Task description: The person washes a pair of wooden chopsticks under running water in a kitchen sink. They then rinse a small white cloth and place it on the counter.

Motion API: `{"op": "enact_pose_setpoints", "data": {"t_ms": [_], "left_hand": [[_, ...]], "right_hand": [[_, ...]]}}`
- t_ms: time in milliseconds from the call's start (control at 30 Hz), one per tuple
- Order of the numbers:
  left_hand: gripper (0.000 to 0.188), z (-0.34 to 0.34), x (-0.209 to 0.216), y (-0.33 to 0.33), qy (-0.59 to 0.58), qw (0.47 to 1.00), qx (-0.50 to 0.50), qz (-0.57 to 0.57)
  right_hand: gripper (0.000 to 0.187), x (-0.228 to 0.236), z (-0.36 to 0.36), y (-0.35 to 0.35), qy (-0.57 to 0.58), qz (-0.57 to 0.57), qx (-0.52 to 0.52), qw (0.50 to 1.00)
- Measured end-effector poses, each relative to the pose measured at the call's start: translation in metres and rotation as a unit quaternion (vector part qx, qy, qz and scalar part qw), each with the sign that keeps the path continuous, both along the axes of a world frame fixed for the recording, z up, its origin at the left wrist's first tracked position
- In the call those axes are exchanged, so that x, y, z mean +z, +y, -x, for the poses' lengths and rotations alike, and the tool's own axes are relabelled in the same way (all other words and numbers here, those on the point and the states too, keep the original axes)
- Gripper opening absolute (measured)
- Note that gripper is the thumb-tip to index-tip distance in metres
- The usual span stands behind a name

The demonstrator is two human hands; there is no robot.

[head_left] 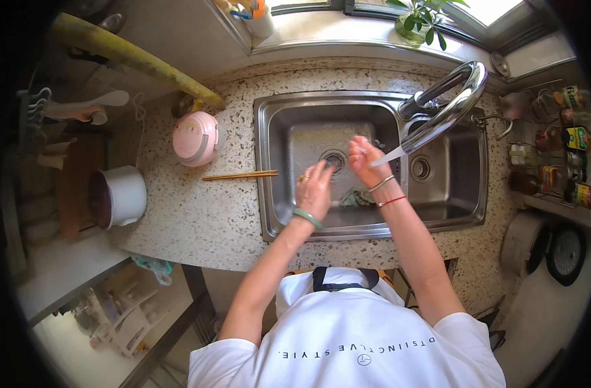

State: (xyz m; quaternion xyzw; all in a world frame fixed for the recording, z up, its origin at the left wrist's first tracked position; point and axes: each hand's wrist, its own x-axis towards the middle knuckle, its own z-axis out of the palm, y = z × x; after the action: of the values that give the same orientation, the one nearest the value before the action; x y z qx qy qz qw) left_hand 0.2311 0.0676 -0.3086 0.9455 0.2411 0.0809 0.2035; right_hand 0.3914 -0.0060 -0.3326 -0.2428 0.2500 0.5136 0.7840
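Observation:
Over the large basin of the steel double sink [267, 139], both my hands are wet and hold nothing. My right hand [365, 157] is palm up with loosely curled fingers, under a stream of water from the chrome faucet [437, 126]. My left hand [315, 189], slightly blurred, hovers left of it with fingers apart and wears a green bangle [308, 218] at the wrist. Between them the drain strainer [335, 161] shows on the basin floor. A greenish cloth [357, 197] lies crumpled in the basin below my right hand.
Wooden chopsticks [240, 175] rest on the speckled counter, tips over the sink's left rim. A pink lidded container [196, 138] and a white pot [119, 196] stand farther left. A rack with jars [554, 145] is at right. A plant [421, 22] sits on the windowsill.

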Motion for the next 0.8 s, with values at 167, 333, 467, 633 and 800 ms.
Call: {"op": "enact_pose_setpoints", "data": {"t_ms": [167, 333, 467, 633, 800], "left_hand": [[0.025, 0.022, 0.011, 0.061, 0.111, 0.983, 0.052, -0.136], [0.023, 0.070, 0.005, 0.120, 0.224, 0.937, 0.135, -0.230], [0.013, 0.079, -0.006, 0.138, 0.227, 0.929, 0.121, -0.265], [0.012, 0.036, 0.010, 0.089, 0.078, 0.994, 0.027, -0.074], [0.033, -0.036, 0.019, -0.007, 0.089, 0.776, 0.146, 0.608]], "right_hand": [[0.030, -0.013, 0.001, -0.013, 0.034, -0.104, 0.007, 0.994], [0.031, -0.019, -0.005, -0.010, 0.004, -0.139, 0.001, 0.990], [0.022, -0.023, -0.002, -0.009, 0.031, -0.105, 0.001, 0.994], [0.032, 0.001, 0.022, -0.004, -0.133, 0.068, 0.048, 0.988], [0.036, 0.008, 0.049, -0.006, -0.280, 0.106, 0.133, 0.945]]}}
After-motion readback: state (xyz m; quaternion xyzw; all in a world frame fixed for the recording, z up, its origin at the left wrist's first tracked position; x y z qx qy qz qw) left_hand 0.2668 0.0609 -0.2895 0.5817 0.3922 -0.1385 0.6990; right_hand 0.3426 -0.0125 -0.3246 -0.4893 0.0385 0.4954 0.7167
